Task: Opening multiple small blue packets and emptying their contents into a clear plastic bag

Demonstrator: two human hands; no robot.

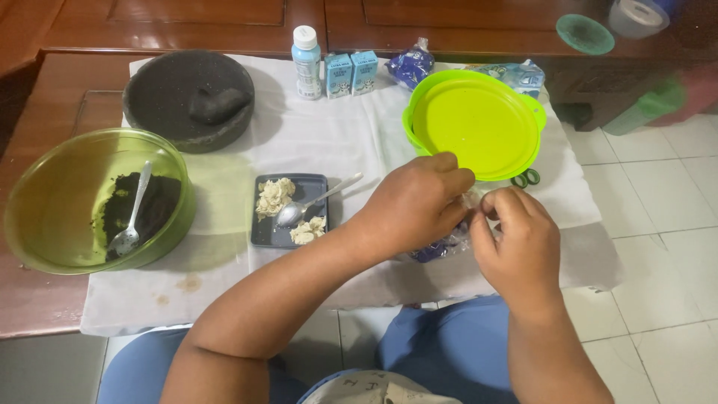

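My left hand (415, 203) and my right hand (520, 243) meet over the table's front edge, both pinching a small clear and blue plastic packet (443, 245). The fingertips of both hands close on its crinkled top between them. Most of the packet is hidden under my left hand. Just beyond the hands sits a lime green lidded container (479, 123), with green-handled scissors (526, 178) at its near rim.
A white cloth (329, 135) covers the wooden table. On it: a small dark tray (263, 232) with pale cream lumps and a spoon (314, 203), a green bowl (52, 202) with dark crumbs and a spoon, a stone mortar (188, 99), a bottle (306, 63), two small cartons (351, 73).
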